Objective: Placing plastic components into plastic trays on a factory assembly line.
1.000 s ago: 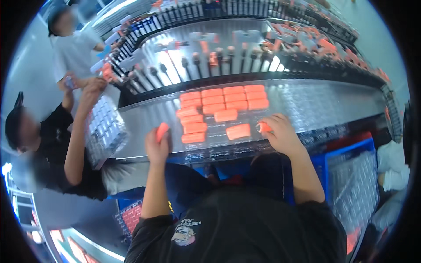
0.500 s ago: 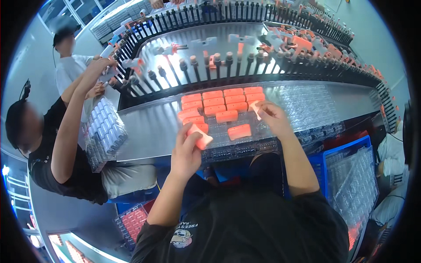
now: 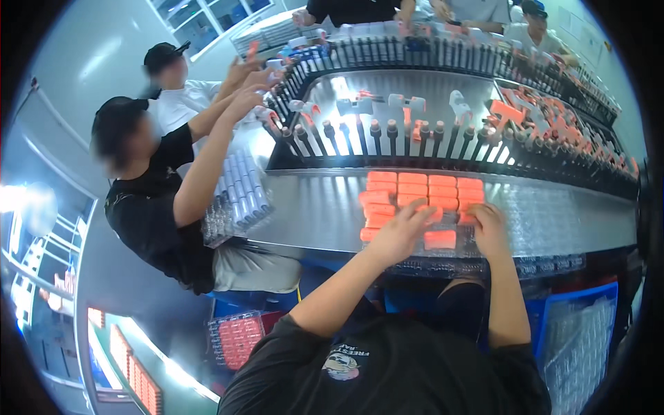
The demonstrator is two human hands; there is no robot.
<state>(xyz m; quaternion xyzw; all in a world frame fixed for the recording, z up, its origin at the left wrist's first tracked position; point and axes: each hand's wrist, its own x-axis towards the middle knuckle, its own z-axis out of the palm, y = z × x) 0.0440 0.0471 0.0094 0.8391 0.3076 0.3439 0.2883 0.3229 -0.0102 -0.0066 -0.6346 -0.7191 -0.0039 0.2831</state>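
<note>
Rows of glossy orange plastic blocks (image 3: 413, 179) lie in a clear plastic tray on the metal bench before me. My left hand (image 3: 403, 233) reaches over the tray's middle, its fingers closed on an orange block partly hidden under them. At the right end of the rows, my right hand (image 3: 490, 229) has its thumb and fingers curled round another orange block (image 3: 467, 218). Between my hands, nearer to me, lies a single orange block (image 3: 440, 240).
Clear empty trays (image 3: 546, 218) lie on the bench at right. Behind stands a rack of black pegs (image 3: 377, 144) holding grey and orange parts, with an orange heap (image 3: 526, 117). A co-worker in black (image 3: 149, 200) sits left by a tray of silvery parts (image 3: 242, 187). A blue crate (image 3: 581, 339) stands lower right.
The view has turned left, so the bench shows farther right. Both hands have lowered their orange blocks into the tray's rows, and my left hand has moved toward the right hand.
</note>
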